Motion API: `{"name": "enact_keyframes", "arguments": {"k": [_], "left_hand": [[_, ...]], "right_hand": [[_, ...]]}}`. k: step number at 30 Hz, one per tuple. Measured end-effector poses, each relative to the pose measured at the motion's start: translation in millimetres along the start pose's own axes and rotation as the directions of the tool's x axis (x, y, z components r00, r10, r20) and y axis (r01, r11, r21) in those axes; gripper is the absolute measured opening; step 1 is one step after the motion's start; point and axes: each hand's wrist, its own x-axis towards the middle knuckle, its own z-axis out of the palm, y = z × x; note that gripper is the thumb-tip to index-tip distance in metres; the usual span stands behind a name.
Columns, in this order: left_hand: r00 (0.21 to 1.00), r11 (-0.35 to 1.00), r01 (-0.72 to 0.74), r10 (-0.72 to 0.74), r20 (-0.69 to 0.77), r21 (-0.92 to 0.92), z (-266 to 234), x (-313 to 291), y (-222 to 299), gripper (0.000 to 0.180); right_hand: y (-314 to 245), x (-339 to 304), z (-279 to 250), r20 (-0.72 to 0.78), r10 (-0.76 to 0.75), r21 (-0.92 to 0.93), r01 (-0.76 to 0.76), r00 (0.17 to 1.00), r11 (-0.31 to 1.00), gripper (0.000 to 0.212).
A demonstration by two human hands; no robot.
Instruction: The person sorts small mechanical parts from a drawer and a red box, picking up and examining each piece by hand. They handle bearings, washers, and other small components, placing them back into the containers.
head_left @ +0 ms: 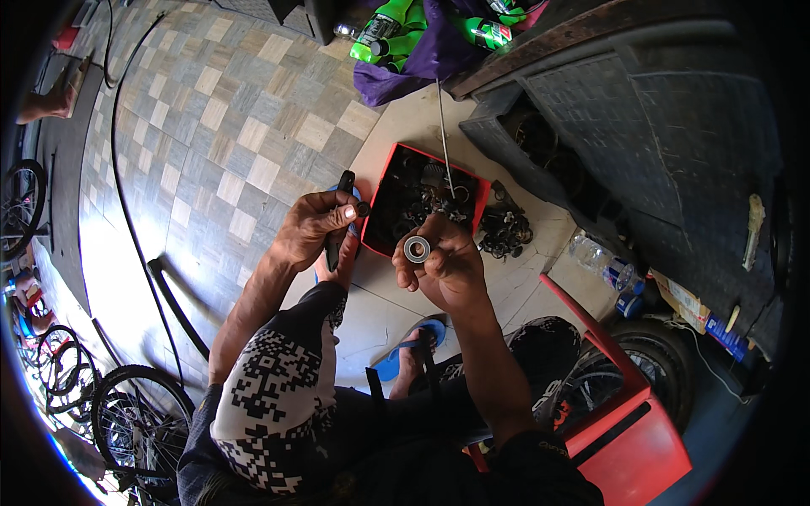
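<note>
My right hand (451, 266) pinches a ball bearing (417, 249), a small silver ring with a dark seal, its face turned up. My left hand (308, 228) is closed on a long black part (346, 181) whose ends stick out above and below the fingers; its exact kind I cannot make out. A small round black piece (363, 209) shows at the thumb tip, perhaps joined to that part. Just beyond both hands stands a red box (483, 202) filled with dark, greasy metal parts. A thin rod (445, 139) leans out of it.
More loose dark parts (504, 229) lie right of the box. Beyond it sits a purple bag (413, 72) with green bottles. A dark cabinet (633, 126), a clear plastic bottle (603, 261) and a red plastic chair (629, 438) are at the right. Bicycle wheels (139, 417) stand lower left.
</note>
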Motion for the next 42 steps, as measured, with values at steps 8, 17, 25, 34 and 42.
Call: {"name": "enact_keyframes", "arguments": {"k": [8,17,25,34,42], "left_hand": [[0.999,1.000,-0.027,0.027,-0.034,-0.006,5.5,-0.9,0.2,0.034],[0.999,0.999,-0.035,0.034,-0.037,-0.019,5.3,-1.7,-0.4,0.033],[0.999,0.998,0.035,-0.034,0.015,-0.061,-3.1,-0.4,1.3,0.031],[1.000,0.999,-0.017,0.016,-0.014,-0.036,2.6,0.5,-2.5,0.028],[0.999,0.997,0.029,-0.027,0.033,-0.071,1.5,-1.0,-2.1,0.029]], "right_hand": [[-2.0,-1.3,2.7,-0.008,0.023,-0.028,-0.023,1.000,0.999,0.039],[-2.1,-2.2,1.3,0.005,0.022,-0.020,-0.022,1.000,1.000,0.040],[-3.6,-0.7,4.4,-0.024,0.026,-0.011,-0.026,0.999,1.000,0.039],[-5.4,2.3,6.5,-0.066,0.021,-0.026,-0.023,0.998,0.999,0.037],[2.7,11.2,18.0,-0.024,-0.254,-0.954,0.054,0.967,0.296,0.035]]}}
